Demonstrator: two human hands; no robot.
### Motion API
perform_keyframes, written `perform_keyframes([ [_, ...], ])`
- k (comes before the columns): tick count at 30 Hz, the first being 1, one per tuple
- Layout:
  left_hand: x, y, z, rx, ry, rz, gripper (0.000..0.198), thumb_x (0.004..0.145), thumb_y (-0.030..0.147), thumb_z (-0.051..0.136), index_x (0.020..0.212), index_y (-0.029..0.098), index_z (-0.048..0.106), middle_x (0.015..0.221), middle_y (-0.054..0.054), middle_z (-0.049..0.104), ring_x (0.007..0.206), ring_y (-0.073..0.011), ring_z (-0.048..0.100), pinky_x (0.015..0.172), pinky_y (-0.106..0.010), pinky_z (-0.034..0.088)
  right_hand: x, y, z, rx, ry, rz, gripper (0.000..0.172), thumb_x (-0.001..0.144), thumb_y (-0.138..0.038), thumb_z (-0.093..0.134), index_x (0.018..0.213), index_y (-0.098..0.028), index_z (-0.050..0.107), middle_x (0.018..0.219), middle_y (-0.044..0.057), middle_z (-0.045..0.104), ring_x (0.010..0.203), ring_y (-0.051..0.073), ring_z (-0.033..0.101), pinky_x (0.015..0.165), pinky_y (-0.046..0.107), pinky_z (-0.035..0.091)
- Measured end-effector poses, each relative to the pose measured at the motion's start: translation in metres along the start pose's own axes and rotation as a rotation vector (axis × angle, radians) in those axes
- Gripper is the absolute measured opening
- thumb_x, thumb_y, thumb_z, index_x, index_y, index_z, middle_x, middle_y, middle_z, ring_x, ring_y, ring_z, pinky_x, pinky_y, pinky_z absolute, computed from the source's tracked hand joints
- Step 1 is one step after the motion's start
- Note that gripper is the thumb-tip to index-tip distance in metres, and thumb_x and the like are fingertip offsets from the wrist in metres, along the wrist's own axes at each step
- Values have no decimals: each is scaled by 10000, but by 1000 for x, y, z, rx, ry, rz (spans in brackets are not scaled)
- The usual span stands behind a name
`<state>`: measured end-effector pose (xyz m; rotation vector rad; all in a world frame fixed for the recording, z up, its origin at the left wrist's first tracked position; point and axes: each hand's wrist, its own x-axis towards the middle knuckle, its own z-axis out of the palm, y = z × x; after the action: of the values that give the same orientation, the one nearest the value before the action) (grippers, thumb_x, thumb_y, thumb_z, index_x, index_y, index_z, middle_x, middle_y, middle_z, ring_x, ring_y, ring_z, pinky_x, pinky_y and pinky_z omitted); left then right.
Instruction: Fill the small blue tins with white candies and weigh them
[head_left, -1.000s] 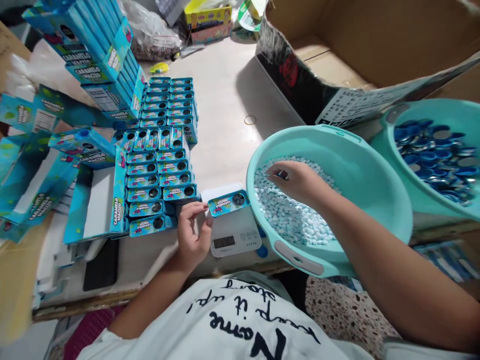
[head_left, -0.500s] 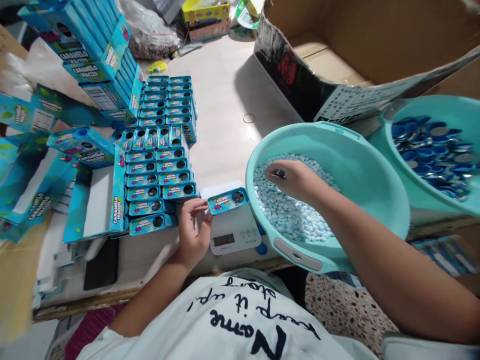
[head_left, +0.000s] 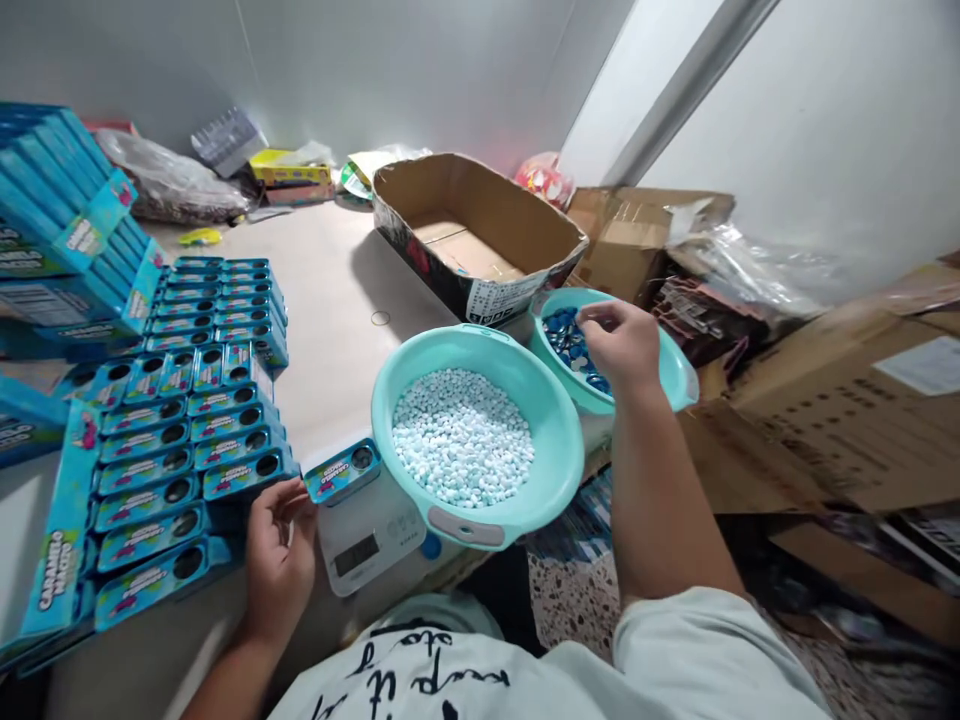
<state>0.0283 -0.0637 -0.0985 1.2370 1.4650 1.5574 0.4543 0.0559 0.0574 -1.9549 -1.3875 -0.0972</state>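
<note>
A blue candy tin (head_left: 343, 472) printed "CARAMELO MACIZO", with a dark round window at one end, lies on the white digital scale (head_left: 371, 548). At the tin's left end, my left hand (head_left: 281, 545) has loosely bent fingers, thumb apart, fingertips touching or nearly touching it. My right hand (head_left: 622, 345) is over the turquoise basin (head_left: 667, 375) on the right, fingertips curled together among shiny blue pieces (head_left: 566, 340); whatever they pinch is hidden. Between the hands stands a larger turquoise basin (head_left: 559, 440) holding small pale candies (head_left: 461, 440).
Rows of similar tins (head_left: 150, 475) fill the table's left side, beside stacked blue display boxes (head_left: 71, 215). An open cardboard box (head_left: 480, 290) stands behind the basins. A rubber band (head_left: 380, 318) lies on the table (head_left: 322, 260). Large cartons (head_left: 847, 400) are at the right.
My right hand has left the candies and moved right to the basin of blue pieces. My left hand stays by the tin on the scale. The view has swung right.
</note>
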Motion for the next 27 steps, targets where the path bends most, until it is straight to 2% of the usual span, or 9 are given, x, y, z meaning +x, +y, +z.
perform_keyframes([
  [5, 0, -3, 1, -14, -21, -38, 433, 869, 569, 719, 1100, 216, 624, 1057, -74, 677, 925, -195, 685, 813, -295, 573, 12, 57, -12, -140, -38, 97, 220, 766, -372, 668, 618, -238, 575, 591, 75, 622, 558, 208, 559, 565, 369, 467],
  [10, 2, -3, 4, 5, -50, -56, 458, 887, 620, 671, 1072, 204, 622, 1015, -81, 686, 915, -214, 697, 830, -323, 582, 5, 48, -6, -263, -120, 69, 488, 670, -408, 731, 383, -293, 353, 375, 14, 312, 476, 275, 513, 586, 540, 481],
  [13, 4, -2, 4, 6, -44, -48, 455, 899, 625, 654, 1063, 202, 616, 994, -77, 680, 920, -208, 692, 846, -319, 576, -34, 5, -7, -234, -210, -144, 259, 834, -441, 575, 639, -279, 623, 754, 155, 669, 844, 380, 684, 850, 646, 512],
  [15, 4, -2, 2, 4, -75, -32, 433, 909, 602, 655, 1075, 204, 610, 994, -73, 669, 919, -201, 684, 846, -314, 571, -74, -32, -12, -91, -333, -405, 305, 923, -438, 492, 990, -256, 727, 1140, 180, 713, 1099, 367, 668, 997, 600, 510],
  [17, 3, -1, 1, 5, -95, -15, 421, 911, 566, 666, 1123, 209, 596, 1039, -78, 657, 938, -198, 673, 853, -312, 563, -114, -64, -13, 114, -545, -527, 341, 974, -471, 487, 1168, -303, 713, 1262, 117, 697, 1163, 300, 661, 1004, 505, 553],
  [19, 2, -1, 1, 6, -95, 4, 433, 912, 528, 673, 1190, 214, 566, 1115, -90, 637, 986, -200, 660, 884, -320, 550, -145, -83, -8, 207, -843, -506, 374, 992, -494, 479, 1232, -311, 698, 1344, 94, 665, 1209, 286, 649, 948, 454, 590],
  [21, 1, -1, 3, -5, -90, 25, 447, 915, 498, 666, 1239, 220, 533, 1157, -95, 617, 1027, -204, 644, 916, -330, 533, -162, -87, 5, 125, -1000, -361, 426, 993, -488, 468, 1291, -264, 674, 1379, 118, 642, 1227, 315, 639, 927, 468, 598],
  [24, 0, -2, 5, -10, -115, 36, 460, 906, 469, 670, 1263, 226, 509, 1152, -87, 603, 1056, -209, 626, 951, -346, 511, -167, -76, 28, -108, -996, -209, 489, 958, -461, 502, 1339, -189, 646, 1399, 163, 620, 1276, 380, 595, 992, 544, 559],
  [27, 0, -1, 4, 26, -147, 14, 460, 911, 458, 665, 1273, 224, 503, 1210, -100, 592, 1099, -223, 614, 985, -365, 496, -164, -68, 44, -189, -1001, -233, 480, 918, -437, 563, 1324, -203, 663, 1461, 151, 577, 1325, 398, 558, 1040, 557, 527],
])
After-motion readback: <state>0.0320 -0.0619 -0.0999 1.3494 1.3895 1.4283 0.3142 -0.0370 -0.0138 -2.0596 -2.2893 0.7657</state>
